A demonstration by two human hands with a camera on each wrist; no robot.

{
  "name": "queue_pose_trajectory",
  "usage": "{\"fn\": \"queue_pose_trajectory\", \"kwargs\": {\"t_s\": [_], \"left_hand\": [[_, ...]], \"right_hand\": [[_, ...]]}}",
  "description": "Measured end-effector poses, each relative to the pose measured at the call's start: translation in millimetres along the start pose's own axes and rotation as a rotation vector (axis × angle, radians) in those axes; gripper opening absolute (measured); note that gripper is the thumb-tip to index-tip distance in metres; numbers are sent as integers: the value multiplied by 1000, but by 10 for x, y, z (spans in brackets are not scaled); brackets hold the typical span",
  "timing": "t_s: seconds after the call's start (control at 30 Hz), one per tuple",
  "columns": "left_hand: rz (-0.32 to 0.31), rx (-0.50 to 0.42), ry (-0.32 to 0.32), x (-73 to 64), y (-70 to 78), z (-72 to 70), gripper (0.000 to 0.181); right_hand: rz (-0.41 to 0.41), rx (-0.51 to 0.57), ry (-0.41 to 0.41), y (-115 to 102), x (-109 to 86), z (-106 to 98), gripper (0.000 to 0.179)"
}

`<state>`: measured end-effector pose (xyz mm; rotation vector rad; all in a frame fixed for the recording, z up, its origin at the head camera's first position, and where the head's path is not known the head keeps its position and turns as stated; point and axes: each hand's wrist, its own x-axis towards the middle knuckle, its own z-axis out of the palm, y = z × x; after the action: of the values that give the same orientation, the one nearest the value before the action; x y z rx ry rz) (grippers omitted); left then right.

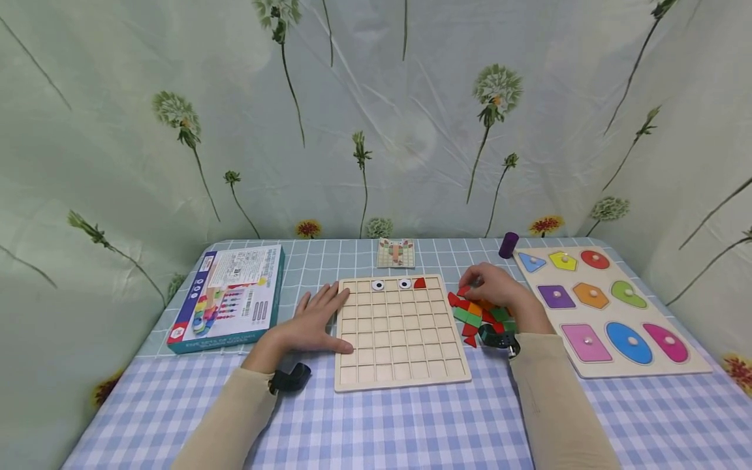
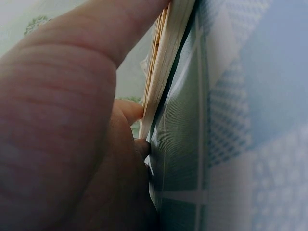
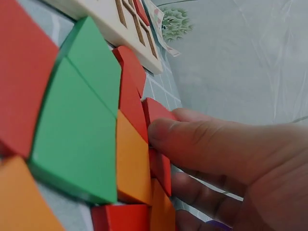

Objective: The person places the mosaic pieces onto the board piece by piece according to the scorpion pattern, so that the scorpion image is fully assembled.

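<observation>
A square wooden grid board (image 1: 399, 333) lies in the middle of the table. In its top row sit two round eye pieces (image 1: 378, 285) and a red quarter-round piece (image 1: 420, 283). My left hand (image 1: 317, 324) rests at the board's left edge, fingers spread, thumb over the lower left side. To the right of the board, my right hand (image 1: 496, 287) pinches a red block (image 3: 156, 109) between thumb and fingers at the far side of a pile. That pile holds several red, orange and green blocks (image 3: 79, 130).
A small pattern card (image 1: 395, 253) lies behind the board. At the left is a boxed toy set (image 1: 229, 297). A wooden shape puzzle with knobs (image 1: 602, 307) lies at the right, and a purple cylinder (image 1: 508, 245) stands near its back corner.
</observation>
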<state>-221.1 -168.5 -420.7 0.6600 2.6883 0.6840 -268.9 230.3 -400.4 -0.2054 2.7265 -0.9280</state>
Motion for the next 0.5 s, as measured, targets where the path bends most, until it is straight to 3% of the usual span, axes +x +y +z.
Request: {"fn": "queue_pose_trajectory", "kwargs": {"t_s": [0.3,0.5], "left_hand": [[-4,10,0,15,-12,-4,118],[-7,14,-3,23,-12,-1,118]], "right_hand": [[-31,52,58,-2,11,17,11],[-73,27,52,-17,36,15,21]]}}
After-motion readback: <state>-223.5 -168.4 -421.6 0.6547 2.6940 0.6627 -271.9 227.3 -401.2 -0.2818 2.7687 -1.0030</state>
